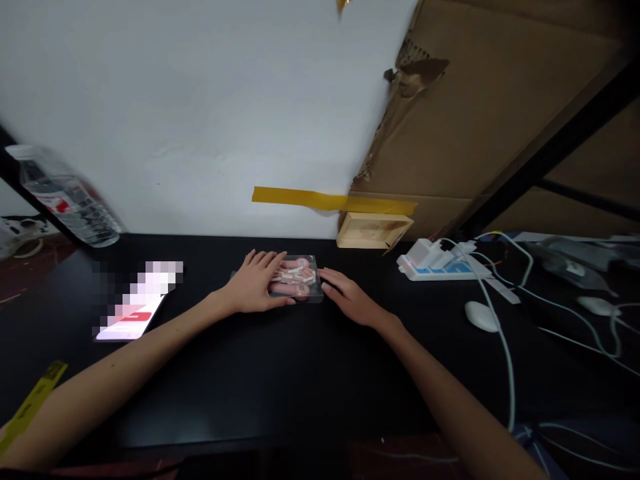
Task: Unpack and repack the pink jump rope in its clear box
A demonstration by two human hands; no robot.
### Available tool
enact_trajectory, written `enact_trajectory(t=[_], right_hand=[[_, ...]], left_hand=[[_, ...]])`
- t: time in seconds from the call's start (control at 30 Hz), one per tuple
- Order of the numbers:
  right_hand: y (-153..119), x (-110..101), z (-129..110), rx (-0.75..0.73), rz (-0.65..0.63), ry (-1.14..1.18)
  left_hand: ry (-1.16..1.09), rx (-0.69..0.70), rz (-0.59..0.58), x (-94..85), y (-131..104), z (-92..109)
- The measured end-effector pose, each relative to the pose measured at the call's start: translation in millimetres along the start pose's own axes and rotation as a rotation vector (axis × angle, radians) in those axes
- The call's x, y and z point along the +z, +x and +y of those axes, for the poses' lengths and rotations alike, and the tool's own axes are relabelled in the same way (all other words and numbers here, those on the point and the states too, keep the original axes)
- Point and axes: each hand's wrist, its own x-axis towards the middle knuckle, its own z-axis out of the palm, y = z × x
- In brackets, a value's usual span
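Left of the power strip [445,269], the left hand [254,284], fingers slightly spread, and right hand [354,300], thumb and fingers parted, seemingly steady the clear case [301,275], likely needing even pressure next.

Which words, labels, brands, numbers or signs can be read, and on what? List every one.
None can be read.
Plastic bottle: red-and-white label, too blurred.
Smartphone: screen mostly pixelated, marks on the red patch unclear.
Yellow strip, lower left: dark print, too blurred.
Clear plastic box under the left hand: no text discernible.
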Motion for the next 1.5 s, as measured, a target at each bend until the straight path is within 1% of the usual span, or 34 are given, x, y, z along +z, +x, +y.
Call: enact_trajectory(t=[0.1,0.2,0.33,0.47,0.73,0.87,1.0,1.17,1.27,1.33,1.4,1.5], right_hand=[[-3.6,4.7,-2.9,-0.005,-0.122,-0.2],[-4.4,7.5,-6.2,0.031,-0.176,-0.329],[-3.8,8.4,-7.6,0.059,-0.194,-0.386],[-4.5,7.7,-5.6,0.079,-0.17,-0.433],[-4.2,4.6,-8.4,0.091,-0.191,-0.461],[-4.6,3.1,-9.5,0.072,-0.155,-0.501],[-4.9,3.5,-9.5,0.065,-0.073,-0.583],[-5.1,7.1,-5.3,0.114,0.049,-0.618],[-5.1,6.1,-1.2,0.155,0.145,-0.587],[-4.8,4.3,1.5,0.157,0.185,-0.533],[-4.2,3.2,3.8,0.106,0.166,-0.465],[-3.1,4.4,6.9,-0.005,0.062,-0.384]], left_hand=[[0.019,0.003,-0.012,1.6,-0.6,-0.7],[0.041,0.019,-0.016,2.3,-1.4,-1.3],[0.065,0.033,-0.023,0.8,-2.0,-1.0],[0.083,0.054,-0.036,-1.8,-2.2,-0.3],[0.115,0.063,-0.038,-2.6,-2.9,-0.5],[0.104,0.052,-0.039,-2.0,-2.6,0.0],[0.085,0.017,-0.057,-2.0,-2.0,0.4],[0.139,-0.018,-0.099,-4.5,-4.5,3.6],[0.114,-0.106,-0.08,-5.3,-8.0,8.6],[0.077,-0.151,-0.06,-6.0,-10.2,12.3],[0.047,-0.129,-0.057,-8.8,-11.5,15.3],[-0.01,-0.107,-0.091,-18.8,-10.8,16.3]])
